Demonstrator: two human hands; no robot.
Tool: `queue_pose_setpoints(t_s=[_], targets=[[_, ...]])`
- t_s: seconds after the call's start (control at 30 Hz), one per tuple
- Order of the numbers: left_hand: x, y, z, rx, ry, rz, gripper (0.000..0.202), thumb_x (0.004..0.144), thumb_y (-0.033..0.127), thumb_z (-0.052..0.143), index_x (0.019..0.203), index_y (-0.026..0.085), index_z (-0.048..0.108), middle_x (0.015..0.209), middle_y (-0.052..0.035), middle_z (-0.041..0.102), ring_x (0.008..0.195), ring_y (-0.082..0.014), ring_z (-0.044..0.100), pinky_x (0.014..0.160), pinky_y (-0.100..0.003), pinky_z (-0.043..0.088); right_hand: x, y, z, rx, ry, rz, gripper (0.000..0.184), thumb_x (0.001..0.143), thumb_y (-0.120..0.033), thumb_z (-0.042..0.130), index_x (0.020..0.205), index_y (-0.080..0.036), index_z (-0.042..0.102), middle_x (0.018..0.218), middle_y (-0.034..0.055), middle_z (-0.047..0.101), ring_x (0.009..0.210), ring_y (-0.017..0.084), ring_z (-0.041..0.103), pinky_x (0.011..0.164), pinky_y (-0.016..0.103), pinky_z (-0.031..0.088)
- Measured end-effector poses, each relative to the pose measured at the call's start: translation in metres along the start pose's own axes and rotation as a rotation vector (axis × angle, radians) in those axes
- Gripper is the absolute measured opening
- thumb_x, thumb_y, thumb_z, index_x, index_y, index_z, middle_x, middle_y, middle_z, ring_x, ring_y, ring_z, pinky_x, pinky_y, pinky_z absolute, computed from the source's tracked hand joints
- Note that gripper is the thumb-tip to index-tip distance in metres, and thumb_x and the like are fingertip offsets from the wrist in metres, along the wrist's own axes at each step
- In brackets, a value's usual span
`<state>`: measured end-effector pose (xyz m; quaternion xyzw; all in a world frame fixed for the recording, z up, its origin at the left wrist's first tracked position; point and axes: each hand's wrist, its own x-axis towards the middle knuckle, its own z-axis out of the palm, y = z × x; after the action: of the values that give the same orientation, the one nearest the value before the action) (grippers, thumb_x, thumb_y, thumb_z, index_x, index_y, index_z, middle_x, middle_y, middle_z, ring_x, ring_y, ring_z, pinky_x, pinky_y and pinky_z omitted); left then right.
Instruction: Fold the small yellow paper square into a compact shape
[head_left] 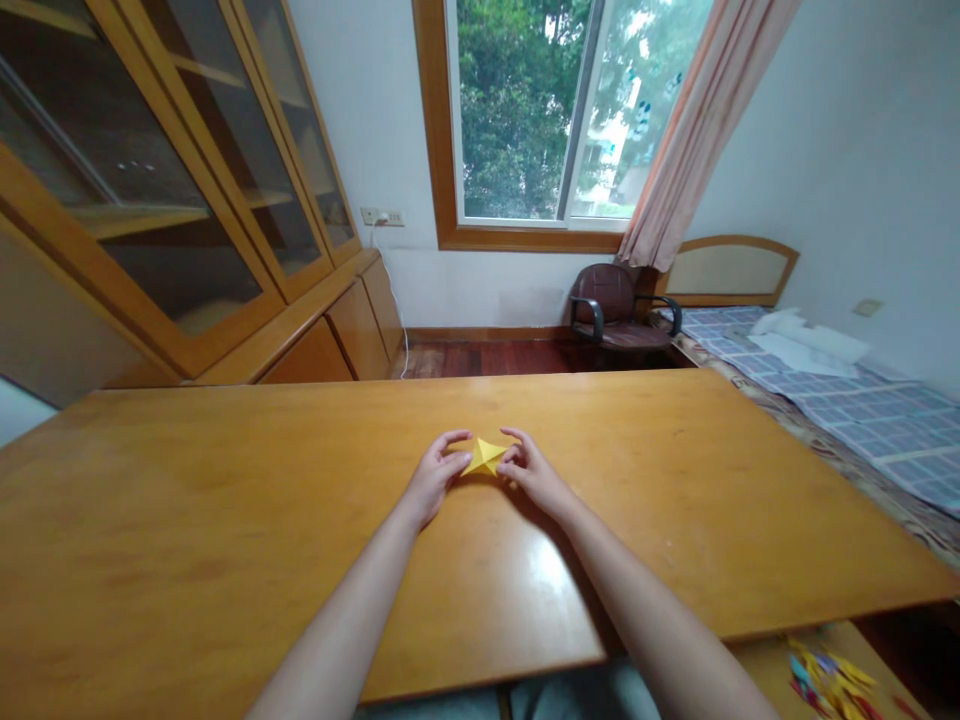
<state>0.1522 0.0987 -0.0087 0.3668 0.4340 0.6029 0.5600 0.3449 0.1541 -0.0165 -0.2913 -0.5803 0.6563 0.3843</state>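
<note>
A small piece of folded yellow paper (484, 454), with pointed corners and a raised peak, is held between my two hands just above or on the wooden table (247, 520). My left hand (439, 470) pinches its left corner between thumb and fingers. On the other side, my right hand (531, 470) grips the right corner, its index finger raised and curved over the paper. Parts of both corners are hidden behind the fingertips.
Below the table's right front edge, several colourful folded paper pieces (832, 680) lie on a lower wooden surface. Beyond the table stand a brown armchair (611, 305) and a bed (840, 390) with a checked sheet. A glass-doored cabinet (165, 180) lines the left side.
</note>
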Motion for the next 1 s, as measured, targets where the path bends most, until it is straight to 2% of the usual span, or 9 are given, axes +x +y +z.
queue_pose_setpoints(t_s=[0.1,0.2,0.37,0.43,0.57,0.73,0.87,0.93,1.0], targets=[[0.010,0.000,-0.003,-0.003,-0.044,-0.021,0.058,0.070,0.028,0.081,0.120,0.017,0.055,0.078,-0.0021,0.067,0.073,-0.0138,0.064,0.071,-0.023,0.047,0.008,0.001,0.002,0.009,0.013,-0.018,0.062,0.073,-0.024,0.072,0.129,-0.026,0.044,0.074,-0.0054,0.058,0.060,0.011,0.053,0.051,0.021,0.039],[0.014,-0.001,-0.007,-0.007,-0.057,-0.018,0.058,0.070,0.026,0.081,0.122,0.018,0.055,0.082,-0.0022,0.067,0.073,-0.0129,0.063,0.070,-0.022,0.047,0.011,0.002,0.002,0.013,0.040,-0.023,0.064,0.073,-0.026,0.073,0.130,-0.027,0.043,0.075,-0.0050,0.058,0.060,0.012,0.054,0.050,0.021,0.040],[0.014,-0.001,-0.012,-0.008,-0.125,-0.023,0.061,0.067,0.023,0.083,0.122,0.022,0.058,0.122,-0.0089,0.061,0.090,-0.0169,0.065,0.080,-0.026,0.049,0.007,0.003,-0.003,0.061,0.089,-0.057,0.067,0.075,-0.029,0.073,0.133,-0.026,0.040,0.074,-0.0052,0.059,0.058,0.011,0.052,0.049,0.021,0.038],[0.014,-0.003,-0.013,0.013,-0.151,-0.034,0.060,0.068,0.024,0.082,0.123,0.021,0.058,0.128,-0.0102,0.058,0.096,-0.0184,0.064,0.084,-0.028,0.049,0.006,0.002,-0.004,0.067,0.089,-0.064,0.065,0.075,-0.029,0.073,0.132,-0.026,0.041,0.074,-0.0055,0.059,0.057,0.010,0.051,0.048,0.020,0.038],[0.016,-0.005,-0.012,0.048,-0.110,-0.017,0.058,0.071,0.027,0.080,0.124,0.020,0.056,0.116,-0.0089,0.061,0.091,-0.0163,0.063,0.083,-0.027,0.049,0.002,-0.002,-0.001,0.077,0.110,-0.061,0.060,0.074,-0.031,0.074,0.126,-0.026,0.044,0.074,-0.0061,0.058,0.054,0.009,0.049,0.046,0.019,0.037],[0.019,-0.006,-0.007,0.095,0.034,0.059,0.061,0.067,0.028,0.081,0.123,0.022,0.057,0.106,-0.0032,0.056,0.082,-0.0106,0.060,0.079,-0.023,0.048,0.001,-0.004,0.002,0.058,0.106,-0.059,0.054,0.075,-0.035,0.073,0.121,-0.027,0.046,0.074,-0.0059,0.058,0.052,0.009,0.049,0.047,0.021,0.038],[0.018,-0.005,-0.004,0.118,0.069,0.090,0.060,0.069,0.028,0.078,0.124,0.021,0.056,0.094,-0.0006,0.056,0.085,-0.0119,0.060,0.082,-0.024,0.048,0.003,-0.002,0.002,0.014,0.141,-0.139,0.047,0.077,-0.032,0.072,0.118,-0.026,0.050,0.077,-0.0032,0.061,0.071,0.013,0.058,0.070,0.028,0.047],[0.017,-0.005,-0.003,0.137,0.066,0.088,0.060,0.070,0.029,0.076,0.125,0.020,0.054,0.091,-0.0006,0.057,0.086,-0.0135,0.060,0.081,-0.025,0.048,0.003,-0.001,0.001,0.007,0.150,-0.154,0.045,0.077,-0.030,0.073,0.117,-0.026,0.053,0.082,-0.0015,0.063,0.080,0.015,0.060,0.080,0.031,0.047],[0.016,-0.006,-0.003,0.163,0.064,0.086,0.059,0.071,0.030,0.076,0.124,0.018,0.054,0.090,-0.0013,0.059,0.086,-0.0141,0.060,0.081,-0.025,0.048,0.003,0.002,0.001,-0.008,0.138,-0.142,0.043,0.076,-0.031,0.074,0.115,-0.025,0.057,0.087,0.0004,0.064,0.084,0.016,0.060,0.083,0.033,0.047]])
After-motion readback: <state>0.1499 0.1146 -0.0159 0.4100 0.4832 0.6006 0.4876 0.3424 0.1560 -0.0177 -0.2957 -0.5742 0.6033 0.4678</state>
